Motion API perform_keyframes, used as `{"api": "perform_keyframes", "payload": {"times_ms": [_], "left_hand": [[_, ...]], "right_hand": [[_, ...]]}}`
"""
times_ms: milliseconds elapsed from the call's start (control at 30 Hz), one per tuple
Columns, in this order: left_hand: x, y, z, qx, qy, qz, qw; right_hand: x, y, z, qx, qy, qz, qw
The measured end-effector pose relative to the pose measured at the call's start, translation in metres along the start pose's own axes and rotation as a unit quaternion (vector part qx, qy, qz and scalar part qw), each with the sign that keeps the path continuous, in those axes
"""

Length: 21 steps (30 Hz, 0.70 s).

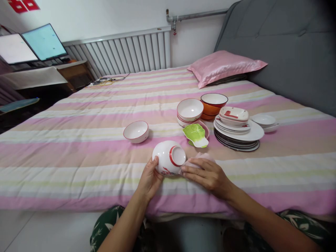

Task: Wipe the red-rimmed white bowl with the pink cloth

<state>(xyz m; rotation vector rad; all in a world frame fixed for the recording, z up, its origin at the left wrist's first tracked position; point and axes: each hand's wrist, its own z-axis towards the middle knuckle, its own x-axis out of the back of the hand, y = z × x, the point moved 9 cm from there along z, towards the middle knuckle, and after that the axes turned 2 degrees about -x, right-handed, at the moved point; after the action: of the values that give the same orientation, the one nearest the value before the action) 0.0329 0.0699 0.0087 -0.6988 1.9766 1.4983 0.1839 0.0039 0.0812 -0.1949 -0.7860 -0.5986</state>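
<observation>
A white bowl (163,154) with a red foot ring and a printed red pattern is tipped on its side above the bed's front part. My left hand (151,177) grips it by the rim, thumb on the outer wall. Against the bowl's underside, near the foot ring, my right hand (207,175) presses a pale pink cloth (206,157), its fingers closed over it. Beyond the held bowl, a single white bowl with a red rim (136,132) stands upright. Green leaf-shaped dishes (194,133) lie just past the cloth.
White bowls (190,109) and orange bowls (214,101) are stacked farther back. To the right stand a tall pile of plates (253,132) with square dishes (234,113) on top, and small white saucers (264,120). A pink pillow (225,66) rests by the grey headboard (273,45).
</observation>
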Motion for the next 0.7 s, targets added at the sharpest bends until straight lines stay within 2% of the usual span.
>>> {"api": "perform_keyframes", "payload": {"times_ms": [133, 233, 333, 467, 500, 567, 633, 700], "left_hand": [[0.002, 0.000, 0.000, -0.001, 0.006, 0.003, 1.000], [-0.002, 0.001, -0.002, -0.010, -0.009, 0.037, 0.999], [-0.009, 0.000, -0.006, -0.018, -0.035, 0.075, 0.996], [-0.018, -0.004, -0.012, -0.021, -0.070, 0.126, 0.989], [-0.020, -0.005, -0.013, -0.021, -0.077, 0.136, 0.988], [-0.022, -0.008, -0.016, -0.019, -0.088, 0.146, 0.985], [-0.024, -0.011, -0.017, -0.012, -0.098, 0.144, 0.985], [-0.025, -0.014, -0.018, -0.004, -0.107, 0.138, 0.985]], "right_hand": [[-0.004, 0.015, -0.005, -0.023, -0.022, -0.040, 0.999], [-0.002, 0.031, -0.009, -0.072, -0.008, -0.043, 0.996], [0.008, 0.047, -0.011, -0.149, 0.043, 0.003, 0.988], [0.033, 0.055, -0.015, -0.235, 0.154, 0.063, 0.958], [0.038, 0.052, -0.015, -0.235, 0.171, 0.074, 0.954], [0.041, 0.037, -0.009, -0.184, 0.166, 0.093, 0.964], [0.036, 0.013, -0.002, -0.098, 0.122, 0.098, 0.983], [0.028, -0.004, 0.001, -0.039, 0.073, 0.085, 0.993]]}}
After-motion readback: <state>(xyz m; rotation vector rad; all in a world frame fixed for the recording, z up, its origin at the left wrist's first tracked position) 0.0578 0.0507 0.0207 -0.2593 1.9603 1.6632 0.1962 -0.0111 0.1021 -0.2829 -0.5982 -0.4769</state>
